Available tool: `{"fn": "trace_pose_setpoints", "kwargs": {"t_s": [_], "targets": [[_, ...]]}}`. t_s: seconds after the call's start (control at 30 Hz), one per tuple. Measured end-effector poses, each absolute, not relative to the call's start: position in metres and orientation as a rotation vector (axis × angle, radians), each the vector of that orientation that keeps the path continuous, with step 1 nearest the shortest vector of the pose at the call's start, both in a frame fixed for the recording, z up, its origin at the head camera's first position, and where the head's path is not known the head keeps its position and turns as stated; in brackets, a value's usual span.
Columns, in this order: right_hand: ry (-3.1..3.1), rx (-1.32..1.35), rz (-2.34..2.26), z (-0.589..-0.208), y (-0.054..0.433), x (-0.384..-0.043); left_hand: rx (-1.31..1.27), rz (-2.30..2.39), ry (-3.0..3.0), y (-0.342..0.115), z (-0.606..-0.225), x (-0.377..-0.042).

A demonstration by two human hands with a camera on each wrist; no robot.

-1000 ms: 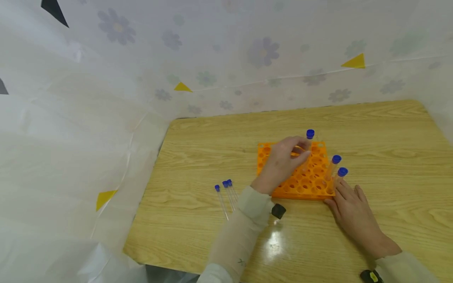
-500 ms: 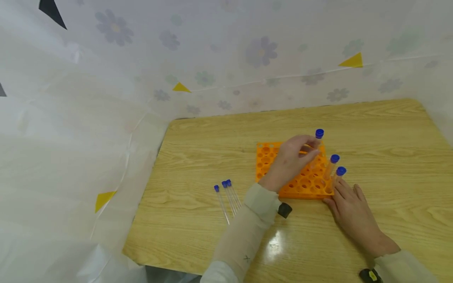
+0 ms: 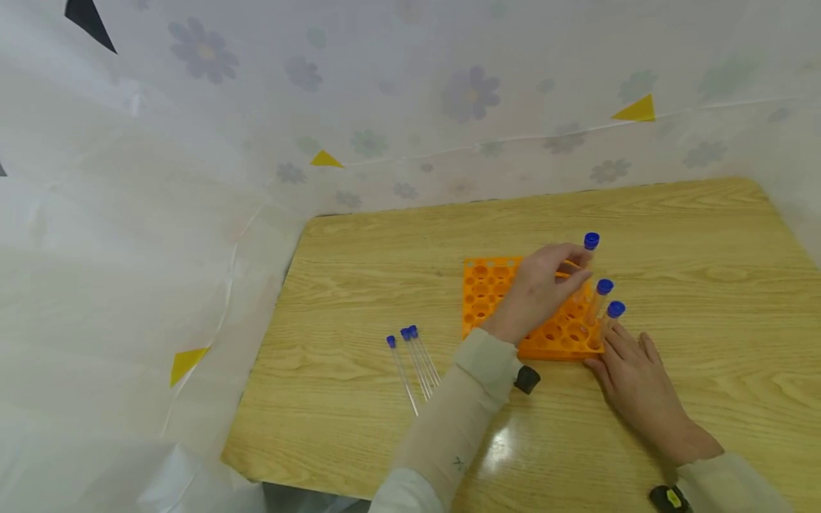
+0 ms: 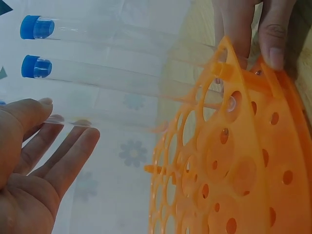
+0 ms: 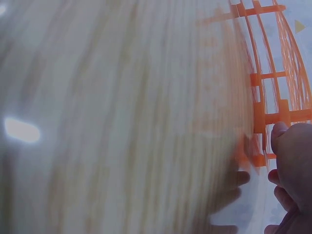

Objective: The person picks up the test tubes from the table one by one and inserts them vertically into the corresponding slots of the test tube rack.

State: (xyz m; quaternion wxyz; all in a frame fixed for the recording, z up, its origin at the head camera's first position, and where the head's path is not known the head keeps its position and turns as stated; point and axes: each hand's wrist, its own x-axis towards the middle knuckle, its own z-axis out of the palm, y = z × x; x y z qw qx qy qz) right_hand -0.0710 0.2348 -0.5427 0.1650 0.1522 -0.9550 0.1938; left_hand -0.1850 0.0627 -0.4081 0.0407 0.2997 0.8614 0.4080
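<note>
My left hand [image 3: 539,288] pinches a clear test tube with a blue cap [image 3: 591,241] between thumb and fingers, over the far right part of an orange test tube rack [image 3: 558,354]. In the left wrist view the tube's lower end reaches the rack's holes; how deep it sits I cannot tell. Two more blue-capped test tubes [image 4: 97,78] stand in the rack along its right side. My right hand [image 3: 648,399] holds the rack's near right corner, thumb at the front and fingers along the side. Its thumb [image 5: 280,139] touches the orange frame in the right wrist view.
Three thin clear tubes with blue caps [image 3: 405,333] lie on the wooden table [image 3: 333,285] left of the rack, partly behind my left sleeve [image 3: 442,427]. A pale flowered sheet [image 3: 410,92] hangs behind the table and along its left side.
My left hand has moved right across the rack with the test tube, toward its far right corner. The right hand stays at the rack's near right corner.
</note>
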Motion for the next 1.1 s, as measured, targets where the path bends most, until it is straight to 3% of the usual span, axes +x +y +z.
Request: {"fn": "trace_pose_setpoints", "kwargs": {"t_s": [1.1], "targets": [[-2.717, 0.434, 0.553, -0.543, 0.235, -0.071, 0.906, 1.033, 2.737, 0.079, -0.434, -0.186]]}}
